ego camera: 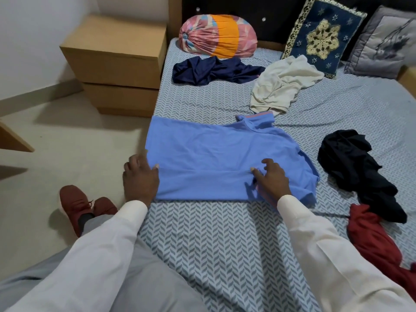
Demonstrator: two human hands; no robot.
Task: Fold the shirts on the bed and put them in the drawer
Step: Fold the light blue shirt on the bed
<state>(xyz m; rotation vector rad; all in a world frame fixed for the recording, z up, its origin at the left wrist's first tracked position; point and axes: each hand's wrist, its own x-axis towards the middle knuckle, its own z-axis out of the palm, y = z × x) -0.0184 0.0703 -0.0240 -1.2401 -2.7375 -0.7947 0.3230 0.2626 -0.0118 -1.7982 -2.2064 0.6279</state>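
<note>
A light blue shirt (213,154) lies flat and partly folded near the left edge of the bed (213,239), collar toward the headboard. My left hand (140,176) pinches its left edge, thumb on top of the cloth. My right hand (271,179) grips the fabric near the shirt's right side, fingers curled. Other shirts lie crumpled on the bed: a navy one (211,69), a cream one (281,85), a black one (358,170) and a red one (378,239). A brown two-drawer nightstand (117,64) stands left of the bed, drawers closed.
A pink and orange bolster (217,36), a blue embroidered cushion (322,34) and a grey cushion (385,43) lean at the headboard. Beige floor (56,143) lies left of the bed, with my red shoes (78,206) on it. A wooden edge (13,138) juts in at far left.
</note>
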